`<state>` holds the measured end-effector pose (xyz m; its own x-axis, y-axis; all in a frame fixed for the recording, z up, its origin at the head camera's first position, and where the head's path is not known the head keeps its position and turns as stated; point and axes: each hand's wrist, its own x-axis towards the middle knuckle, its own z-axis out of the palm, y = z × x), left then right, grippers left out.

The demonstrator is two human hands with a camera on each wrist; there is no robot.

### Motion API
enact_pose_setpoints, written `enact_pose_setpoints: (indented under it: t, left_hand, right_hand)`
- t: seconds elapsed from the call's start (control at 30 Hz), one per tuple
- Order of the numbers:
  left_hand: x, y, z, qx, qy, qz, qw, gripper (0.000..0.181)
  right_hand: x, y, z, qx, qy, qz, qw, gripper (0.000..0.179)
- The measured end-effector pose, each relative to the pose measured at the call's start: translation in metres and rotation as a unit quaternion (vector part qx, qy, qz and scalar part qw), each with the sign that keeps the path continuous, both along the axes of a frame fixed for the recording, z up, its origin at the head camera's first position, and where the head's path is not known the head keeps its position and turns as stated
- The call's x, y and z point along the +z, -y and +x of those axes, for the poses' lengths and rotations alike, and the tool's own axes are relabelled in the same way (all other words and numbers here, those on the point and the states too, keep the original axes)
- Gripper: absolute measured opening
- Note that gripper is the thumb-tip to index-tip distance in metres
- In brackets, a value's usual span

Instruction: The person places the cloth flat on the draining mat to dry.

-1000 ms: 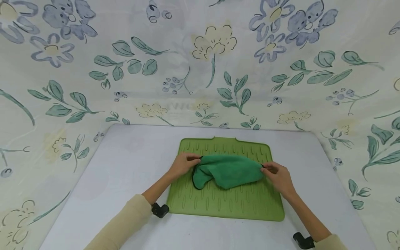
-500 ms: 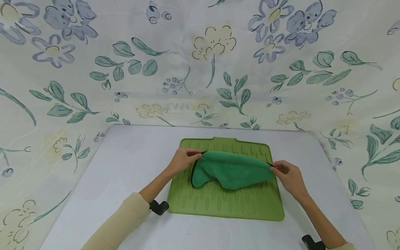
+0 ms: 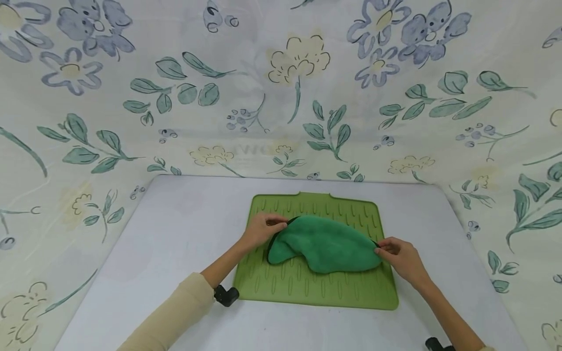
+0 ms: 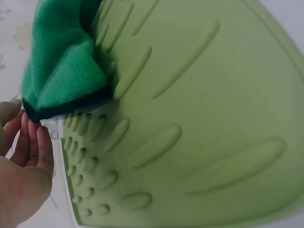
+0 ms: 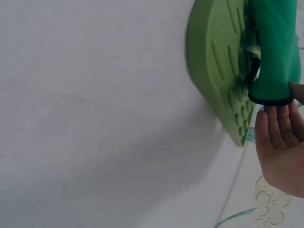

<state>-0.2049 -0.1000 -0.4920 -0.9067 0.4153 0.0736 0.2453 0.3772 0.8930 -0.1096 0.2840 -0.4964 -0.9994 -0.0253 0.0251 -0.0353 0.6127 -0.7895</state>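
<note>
Green cloth strung out between two pinching hands, one at each end

So the right hand [image 3: 403, 258] sits a bit closer to the body, thumb and fingers pinching the dark-trimmed edge; the green cloth [image 3: 329, 246] runs off to its left. Other end: the left hand [image 3: 262, 231] pinches a corner, a touch farther out, cloth off to its right. Long axis is basically hand to hand, slanting slightly toward the person at the right hand, so neither has any reach to make. Slack sags on the near side of that line; can't tell if it's touching the ridged green mat [image 3: 307, 291] below. Mat's flat on the white counter [image 3: 193, 209], flowery sheet [image 3: 246, 92] beyond both hands.
</note>
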Motion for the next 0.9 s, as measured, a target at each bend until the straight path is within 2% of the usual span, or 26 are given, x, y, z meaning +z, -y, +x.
enact_pose_setpoints:
  t: [0.37,0.7,0.9]
  left_hand:
    - [-0.007,0.017,0.012,0.023,0.038,0.003,0.9990,0.036]
    - [-0.019,0.038,0.041,0.020,0.060,0.023,0.9977,0.047]
    - [-0.026,0.042,0.052,0.013,0.067,0.041,0.9968,0.047]
  right_hand:
    - [-0.002,0.002,-0.015,0.028,-0.003,0.014,0.9995,0.031]
    - [0.004,0.013,-0.039,0.053,-0.015,0.020,0.9983,0.037]
    - [0.001,0.023,-0.057,0.087,0.008,-0.003,0.9962,0.039]
